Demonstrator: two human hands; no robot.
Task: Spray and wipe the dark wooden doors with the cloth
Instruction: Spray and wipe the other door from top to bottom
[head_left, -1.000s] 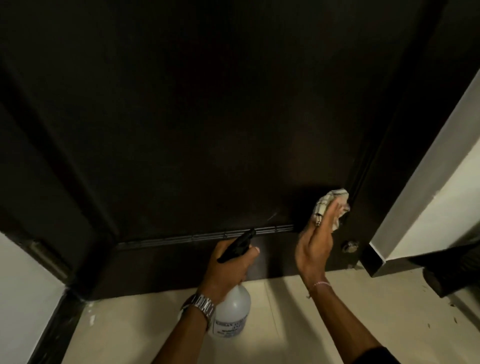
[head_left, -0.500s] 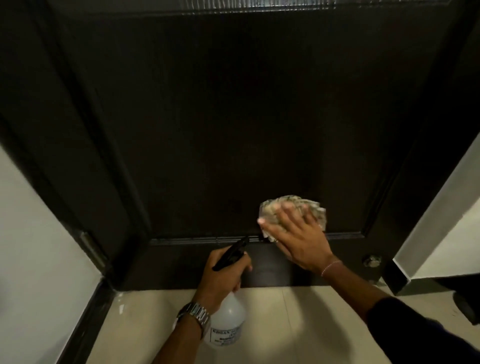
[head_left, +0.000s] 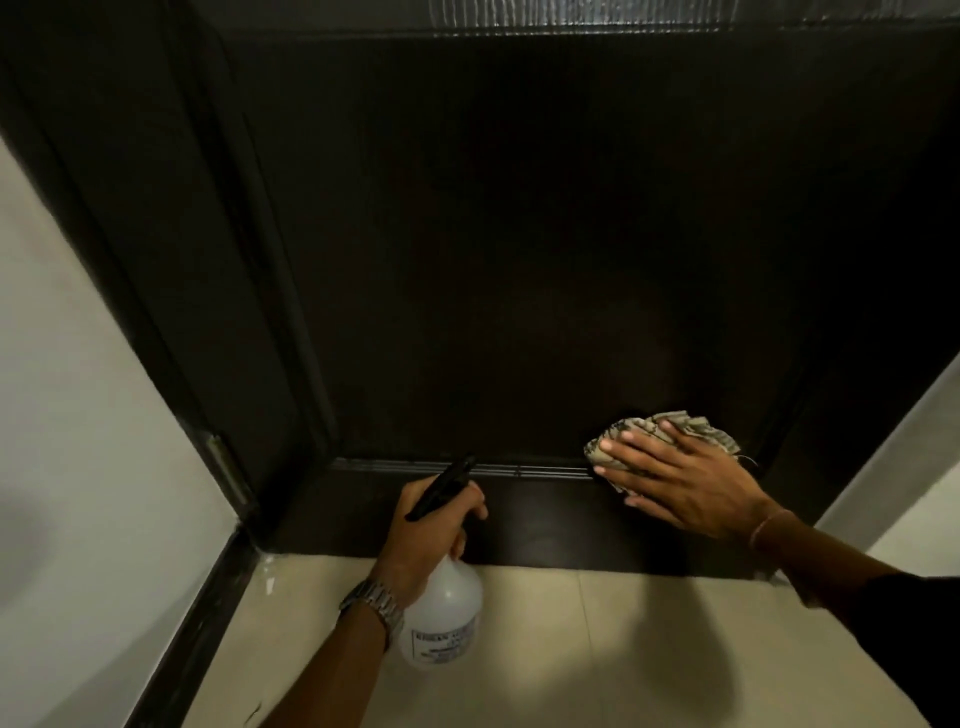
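Note:
The dark wooden door (head_left: 519, 249) fills most of the view, with a grooved strip near its bottom. My right hand (head_left: 680, 480) lies flat with straight fingers on a crumpled checked cloth (head_left: 675, 428), pressing it against the door's lower right panel just above the strip. My left hand (head_left: 426, 540) grips the neck of a translucent white spray bottle (head_left: 441, 618) with a black trigger head (head_left: 441, 486), held low in front of the door's bottom rail, nozzle toward the door. A metal watch sits on that wrist.
The dark door frame (head_left: 171, 270) runs down the left beside a white wall (head_left: 72, 415) with dark skirting (head_left: 197, 634). Beige floor tiles (head_left: 623, 649) lie below. A white wall (head_left: 914, 467) stands at the right.
My right hand swept the cloth leftward along the lower panel, then back to the right. The view tilted up slightly. The left hand with the bottle stayed in place.

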